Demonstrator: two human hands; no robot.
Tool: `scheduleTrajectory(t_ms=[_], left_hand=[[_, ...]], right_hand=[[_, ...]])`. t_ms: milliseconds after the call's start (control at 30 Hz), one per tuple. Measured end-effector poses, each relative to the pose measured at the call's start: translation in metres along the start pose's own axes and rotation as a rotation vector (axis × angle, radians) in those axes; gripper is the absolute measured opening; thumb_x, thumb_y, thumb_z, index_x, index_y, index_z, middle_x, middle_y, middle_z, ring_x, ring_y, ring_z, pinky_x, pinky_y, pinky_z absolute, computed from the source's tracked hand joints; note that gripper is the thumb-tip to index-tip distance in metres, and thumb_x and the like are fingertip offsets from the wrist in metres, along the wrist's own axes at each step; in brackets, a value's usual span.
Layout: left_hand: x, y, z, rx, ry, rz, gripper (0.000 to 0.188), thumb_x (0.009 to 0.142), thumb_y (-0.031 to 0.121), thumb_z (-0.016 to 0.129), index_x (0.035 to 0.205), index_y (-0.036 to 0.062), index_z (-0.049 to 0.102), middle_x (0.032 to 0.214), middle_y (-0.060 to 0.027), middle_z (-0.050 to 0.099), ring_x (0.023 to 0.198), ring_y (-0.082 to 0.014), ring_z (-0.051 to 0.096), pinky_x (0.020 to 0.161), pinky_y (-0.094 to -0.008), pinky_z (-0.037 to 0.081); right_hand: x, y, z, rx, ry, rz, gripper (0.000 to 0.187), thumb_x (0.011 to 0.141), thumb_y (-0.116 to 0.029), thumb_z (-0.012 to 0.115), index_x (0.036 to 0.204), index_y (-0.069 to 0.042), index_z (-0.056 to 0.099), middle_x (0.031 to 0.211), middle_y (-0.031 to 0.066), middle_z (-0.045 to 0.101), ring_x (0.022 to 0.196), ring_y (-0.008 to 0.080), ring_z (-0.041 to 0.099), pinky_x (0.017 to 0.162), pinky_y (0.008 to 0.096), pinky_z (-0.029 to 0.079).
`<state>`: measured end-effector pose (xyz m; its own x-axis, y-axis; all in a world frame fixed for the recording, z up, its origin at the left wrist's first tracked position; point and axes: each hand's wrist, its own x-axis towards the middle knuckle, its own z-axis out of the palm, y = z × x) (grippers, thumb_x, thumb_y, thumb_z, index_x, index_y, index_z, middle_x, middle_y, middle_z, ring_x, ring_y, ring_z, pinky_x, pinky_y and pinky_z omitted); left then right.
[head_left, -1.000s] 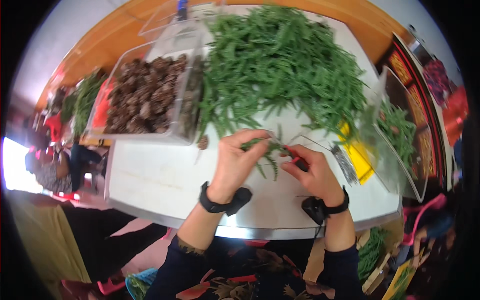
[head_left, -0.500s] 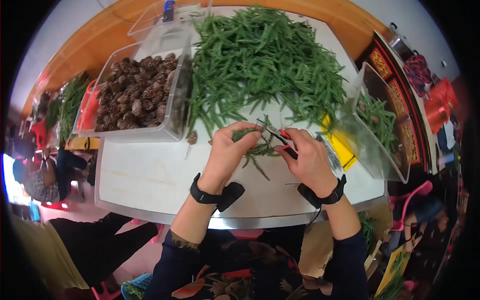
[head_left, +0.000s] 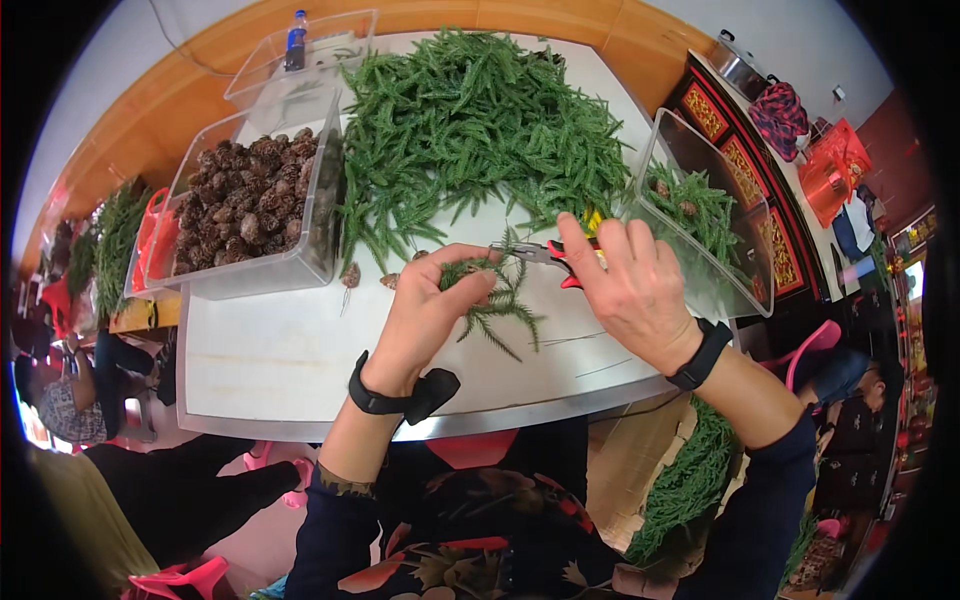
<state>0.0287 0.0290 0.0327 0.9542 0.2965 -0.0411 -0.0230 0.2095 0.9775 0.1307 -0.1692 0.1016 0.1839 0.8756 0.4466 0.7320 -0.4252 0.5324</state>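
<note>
My left hand [head_left: 425,315] pinches a small green artificial pine sprig [head_left: 500,318] over the near part of the white table. In my right hand [head_left: 640,290] is a pair of pliers [head_left: 543,254] with red and black handles. The metal jaws point left and reach the sprig's top, close to my left fingertips; whether they grip a wire there is too small to tell. Beyond both hands lies a big heap of green pine sprigs [head_left: 480,130]. A loose pinecone [head_left: 349,276] with a wire lies left of my left hand.
A clear bin of pinecones [head_left: 250,200] stands on the left, with another clear box [head_left: 262,75] behind it. A clear bin [head_left: 715,280] on the right holds finished-looking sprigs with cones. Thin wires [head_left: 575,340] lie below my right hand. Greenery [head_left: 690,480] fills a cardboard box below the table edge.
My right hand has turned, its back now up and fingers raised, with the pliers pointing sideways to the left. The view has shifted; the left hand still pinches the sprig.
</note>
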Motion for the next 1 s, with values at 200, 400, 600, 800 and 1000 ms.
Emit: scheduleTrajectory(t_ms=[200,400,600,800,1000], left_hand=[[-0.036,-0.001,0.011,0.282,0.211,0.225,0.026,0.085,0.006,0.069,0.109,-0.0017,0.063,0.079,-0.0016,0.065,0.072,-0.005,0.056,0.064,-0.0212,0.046],[-0.065,-0.01,0.022,0.389,0.295,0.258,0.026,0.083,0.002,0.07,0.107,-0.0015,0.061,0.08,-0.0024,0.065,0.072,-0.0051,0.055,0.065,-0.0213,0.046],[-0.074,-0.021,0.026,0.303,0.304,0.237,0.024,0.084,0.002,0.069,0.107,-0.0024,0.061,0.08,-0.001,0.065,0.073,-0.0047,0.053,0.066,-0.0206,0.045],[-0.079,-0.024,0.031,0.21,0.286,0.151,0.022,0.086,0.0,0.067,0.108,-0.0027,0.061,0.082,0.0019,0.062,0.072,-0.0034,0.051,0.065,-0.0189,0.043],[-0.089,-0.025,0.033,0.169,0.263,0.14,0.021,0.087,-0.001,0.065,0.108,-0.0028,0.061,0.082,0.0022,0.061,0.073,-0.0024,0.05,0.064,-0.0177,0.041]], right_hand=[[-0.019,-0.014,-0.017,0.708,-0.115,0.35,0.038,0.081,-0.019,0.072,0.115,-0.005,0.061,0.085,0.0089,0.056,0.071,0.0238,0.056,0.06,0.0344,0.046],[-0.026,-0.043,-0.021,1.27,-0.416,0.412,0.033,0.086,-0.025,0.069,0.107,-0.001,0.063,0.077,0.0124,0.064,0.069,0.0276,0.062,0.066,0.0361,0.048],[-0.035,-0.035,-0.019,1.582,-0.672,0.447,0.034,0.087,-0.029,0.069,0.104,0.0,0.063,0.077,0.0147,0.065,0.069,0.0282,0.062,0.066,0.0347,0.048],[-0.037,-0.032,-0.017,1.61,-0.736,0.466,0.033,0.092,-0.027,0.067,0.113,-0.002,0.062,0.074,0.0008,0.055,0.07,0.0073,0.048,0.066,0.0241,0.042],[-0.04,-0.03,-0.011,1.513,-0.828,0.436,0.036,0.092,-0.027,0.067,0.116,-0.002,0.06,0.078,0.0007,0.059,0.073,0.0072,0.05,0.069,0.0244,0.043]])
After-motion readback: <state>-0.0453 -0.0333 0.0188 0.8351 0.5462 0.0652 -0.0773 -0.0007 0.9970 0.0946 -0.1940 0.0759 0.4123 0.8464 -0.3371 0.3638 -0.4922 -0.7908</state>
